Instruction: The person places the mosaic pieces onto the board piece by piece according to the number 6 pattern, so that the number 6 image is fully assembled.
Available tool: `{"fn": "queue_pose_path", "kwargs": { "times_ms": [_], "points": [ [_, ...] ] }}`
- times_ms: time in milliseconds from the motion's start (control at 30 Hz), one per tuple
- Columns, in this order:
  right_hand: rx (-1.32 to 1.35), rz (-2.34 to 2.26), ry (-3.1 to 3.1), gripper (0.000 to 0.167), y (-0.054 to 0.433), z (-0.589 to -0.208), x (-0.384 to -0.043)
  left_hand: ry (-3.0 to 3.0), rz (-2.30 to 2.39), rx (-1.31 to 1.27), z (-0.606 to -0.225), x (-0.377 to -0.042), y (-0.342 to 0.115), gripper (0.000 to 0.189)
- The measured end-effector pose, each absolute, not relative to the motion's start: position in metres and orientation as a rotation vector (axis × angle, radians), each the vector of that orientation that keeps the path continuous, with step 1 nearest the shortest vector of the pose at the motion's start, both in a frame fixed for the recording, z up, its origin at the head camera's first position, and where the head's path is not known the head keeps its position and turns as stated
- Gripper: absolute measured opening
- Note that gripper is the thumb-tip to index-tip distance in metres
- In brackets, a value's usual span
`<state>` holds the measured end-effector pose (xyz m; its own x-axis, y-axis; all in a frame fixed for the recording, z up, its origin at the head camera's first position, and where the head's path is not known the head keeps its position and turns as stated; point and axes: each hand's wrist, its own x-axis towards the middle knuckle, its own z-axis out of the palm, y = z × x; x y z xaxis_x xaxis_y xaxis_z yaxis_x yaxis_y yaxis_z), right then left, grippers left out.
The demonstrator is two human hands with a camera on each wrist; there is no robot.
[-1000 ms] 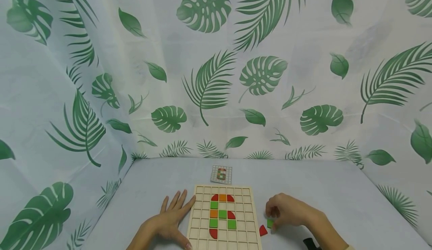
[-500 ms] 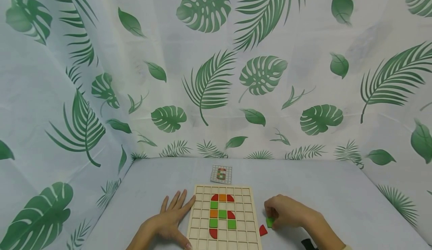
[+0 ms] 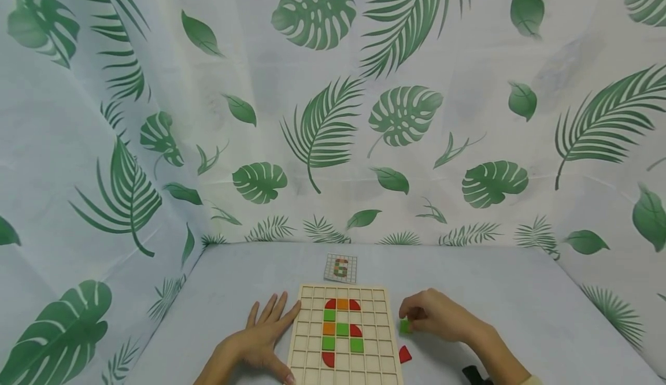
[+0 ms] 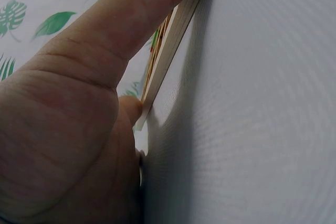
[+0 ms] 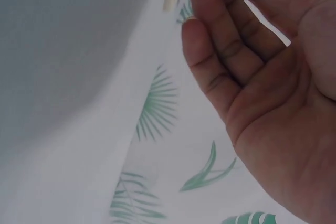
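A wooden grid board (image 3: 374,333) lies on the table, with red, orange and green tiles (image 3: 343,329) set in its cells in the shape of a 6. My left hand (image 3: 259,339) rests at its left side, fingers spread, thumb and index finger at the edge. In the left wrist view the thumb (image 4: 142,14) reaches the board's side (image 4: 170,45). Just right of the board, my right hand (image 3: 441,315) pinches a green square tile (image 3: 404,326). The right wrist view shows the curled fingers (image 5: 220,40), with the tile mostly hidden.
A red quarter-round tile (image 3: 404,354) lies close to the board's right edge. Behind the board is a small card (image 3: 340,268) with a printed 6 pattern. A black object (image 3: 473,374) sits by the right forearm. Leaf-print cloth (image 3: 322,130) walls the table's back and sides.
My right hand has picked up the green tile and carried it left and slightly away from me, toward the board. The left hand has stayed in place.
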<state>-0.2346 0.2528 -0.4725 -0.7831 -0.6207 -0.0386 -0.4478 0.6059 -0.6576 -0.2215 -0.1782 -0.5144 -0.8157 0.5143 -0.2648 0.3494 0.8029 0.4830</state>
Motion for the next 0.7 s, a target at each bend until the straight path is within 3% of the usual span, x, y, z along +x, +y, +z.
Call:
{"fn": "queue_pose_path", "kwargs": {
  "times_ms": [700],
  "points": [
    [-1.195, -0.808, 2.478, 0.011, 0.134, -0.468, -0.233, 2.627, 0.583, 0.67, -0.517, -0.222, -0.18, 0.14]
  ]
}}
